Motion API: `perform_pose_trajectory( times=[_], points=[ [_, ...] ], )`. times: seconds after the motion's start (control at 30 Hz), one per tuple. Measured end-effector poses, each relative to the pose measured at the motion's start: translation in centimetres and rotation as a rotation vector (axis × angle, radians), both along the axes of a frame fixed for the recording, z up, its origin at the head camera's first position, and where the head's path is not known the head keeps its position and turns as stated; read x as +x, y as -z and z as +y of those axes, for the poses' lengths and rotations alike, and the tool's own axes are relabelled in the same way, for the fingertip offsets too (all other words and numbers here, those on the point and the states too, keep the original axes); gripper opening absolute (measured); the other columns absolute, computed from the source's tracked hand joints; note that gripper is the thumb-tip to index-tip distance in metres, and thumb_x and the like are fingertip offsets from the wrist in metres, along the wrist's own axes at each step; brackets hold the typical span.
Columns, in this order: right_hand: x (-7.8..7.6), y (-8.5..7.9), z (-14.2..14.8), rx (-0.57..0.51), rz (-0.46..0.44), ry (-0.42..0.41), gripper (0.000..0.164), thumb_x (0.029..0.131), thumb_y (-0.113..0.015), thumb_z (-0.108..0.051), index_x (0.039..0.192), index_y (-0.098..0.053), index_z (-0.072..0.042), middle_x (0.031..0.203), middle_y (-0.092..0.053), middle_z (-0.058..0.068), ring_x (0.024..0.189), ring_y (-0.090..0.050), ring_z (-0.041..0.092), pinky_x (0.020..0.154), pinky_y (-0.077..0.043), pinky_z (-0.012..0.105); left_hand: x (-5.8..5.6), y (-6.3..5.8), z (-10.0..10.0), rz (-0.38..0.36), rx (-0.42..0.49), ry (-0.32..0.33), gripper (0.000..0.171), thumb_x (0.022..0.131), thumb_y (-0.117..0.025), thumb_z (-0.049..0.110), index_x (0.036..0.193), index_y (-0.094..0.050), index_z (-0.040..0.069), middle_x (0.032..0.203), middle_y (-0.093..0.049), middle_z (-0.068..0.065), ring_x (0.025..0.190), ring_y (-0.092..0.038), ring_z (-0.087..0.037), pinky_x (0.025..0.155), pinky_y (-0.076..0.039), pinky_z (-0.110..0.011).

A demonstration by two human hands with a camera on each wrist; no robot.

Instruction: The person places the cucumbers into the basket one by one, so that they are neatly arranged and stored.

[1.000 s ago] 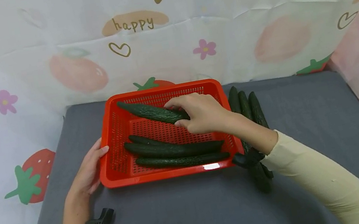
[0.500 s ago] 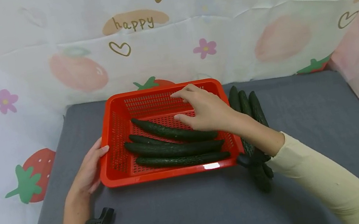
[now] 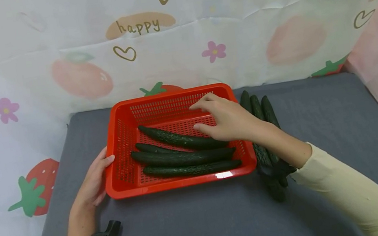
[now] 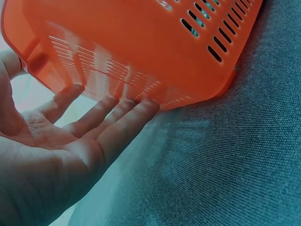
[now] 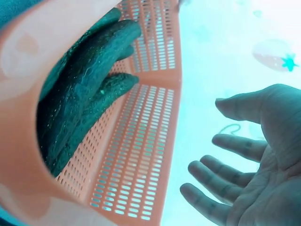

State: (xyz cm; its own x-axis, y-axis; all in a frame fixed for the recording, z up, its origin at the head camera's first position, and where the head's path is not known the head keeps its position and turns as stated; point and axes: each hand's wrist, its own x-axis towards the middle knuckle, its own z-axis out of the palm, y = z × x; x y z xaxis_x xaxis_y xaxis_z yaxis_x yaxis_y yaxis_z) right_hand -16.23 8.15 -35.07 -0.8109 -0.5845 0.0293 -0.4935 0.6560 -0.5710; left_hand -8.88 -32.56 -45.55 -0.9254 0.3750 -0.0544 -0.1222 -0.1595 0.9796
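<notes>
My left hand (image 3: 92, 178) holds the left end of the red plastic basket (image 3: 126, 192), its thumb on the rim. In the left wrist view its fingertips (image 4: 148, 106) press the slotted outer wall. Several dark green cucumbers (image 3: 184, 158) lie lengthwise in the basket, toward its near side. The rearmost cucumber (image 3: 173, 137) slants, its right end partly hidden by my right hand (image 3: 228, 120). That hand hovers over the basket's right part with thumb and fingers apart, holding nothing. In the right wrist view its fingers (image 5: 225, 188) are spread and touch nothing.
More cucumbers (image 3: 269, 111) lie side by side on the grey cloth (image 3: 324, 125), just right of the basket; my right forearm crosses over them. A white printed curtain (image 3: 165, 64) hangs along the table's back edge.
The right hand has let go of a cucumber, which now lies in the basket behind the others. Since then that hand has drawn slightly right. The left hand stays at the basket.
</notes>
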Motion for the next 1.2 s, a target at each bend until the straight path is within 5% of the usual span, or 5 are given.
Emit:
perform_pose_trajectory(
  times=[0.8,1.03,1.2],
  points=[
    [1.1,0.5,4.8,-0.048,-0.009,0.091,0.056,0.1,-0.073,-0.032,0.15,-0.057,-0.013,0.158,-0.046,0.014,0.141,-0.051,0.032,0.106,-0.055,0.057,0.0,-0.2,-0.2,-0.011,0.038,0.017,0.045,0.114,-0.031,0.012,0.159,-0.034,0.018,0.127,-0.072,0.003,0.101,-0.078,-0.011,0.088,-0.064,-0.029],
    [1.3,1.0,7.0,-0.087,-0.01,0.116,0.054,0.102,-0.071,-0.026,0.151,-0.056,-0.009,0.156,-0.047,0.016,0.117,-0.061,0.031,0.09,-0.056,0.05,0.0,-0.4,-0.1,-0.004,0.014,-0.003,0.046,0.115,-0.032,0.013,0.161,-0.032,0.015,0.128,-0.071,0.003,0.104,-0.077,-0.011,0.087,-0.065,-0.029],
    [1.4,2.0,8.9,-0.107,-0.044,0.154,0.055,0.102,-0.071,-0.024,0.152,-0.054,-0.007,0.155,-0.047,0.018,0.127,-0.056,0.036,0.106,-0.053,0.057,-0.1,-0.2,0.1,-0.02,-0.006,-0.005,0.044,0.115,-0.032,0.014,0.159,-0.033,0.015,0.125,-0.072,0.004,0.101,-0.078,-0.01,0.087,-0.065,-0.028]
  ],
)
